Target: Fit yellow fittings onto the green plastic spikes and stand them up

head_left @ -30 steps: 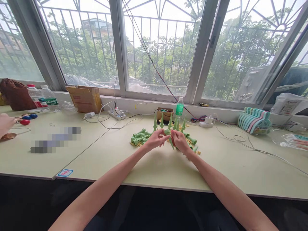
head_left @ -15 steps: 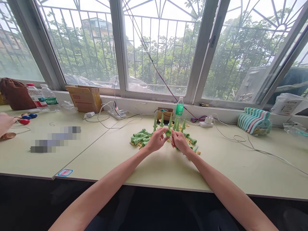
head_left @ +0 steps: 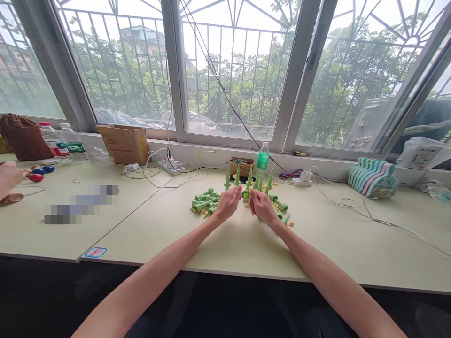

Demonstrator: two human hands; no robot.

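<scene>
Barred windows (head_left: 232, 70) fill the background, foliage and part of a building showing through them, and below runs a pale surface (head_left: 225, 249) whose side ends lie outside the view. Over its middle, a green piece (head_left: 245, 196) sits between the fingertips of the two hands, its round open end turned toward the camera and the rest of its body hidden behind that rim. The left hand (head_left: 229, 204) has its fingers drawn together just beside the rim; whether they pinch it cannot be told. The right hand (head_left: 261, 207) is curled on the other side, and its grip, or anything inside it, is covered by its own fingers. Behind them stand upright green cones (head_left: 237, 176), their lower parts partly blocked by the hands. Green parts (head_left: 204, 204) lie heaped to the left, with more half concealed beside the right hand, and small yellow parts (head_left: 291, 224) poke out, too small to make out well. A small open box (head_left: 241, 166) stands behind the cones, near a green bottle (head_left: 262, 157). Farther left, a pixelated patch (head_left: 81, 204) masks some object, while another person's hand (head_left: 9, 178) is cut off by the left edge. Clear plastic (head_left: 439, 191) at the far right is blurred.
</scene>
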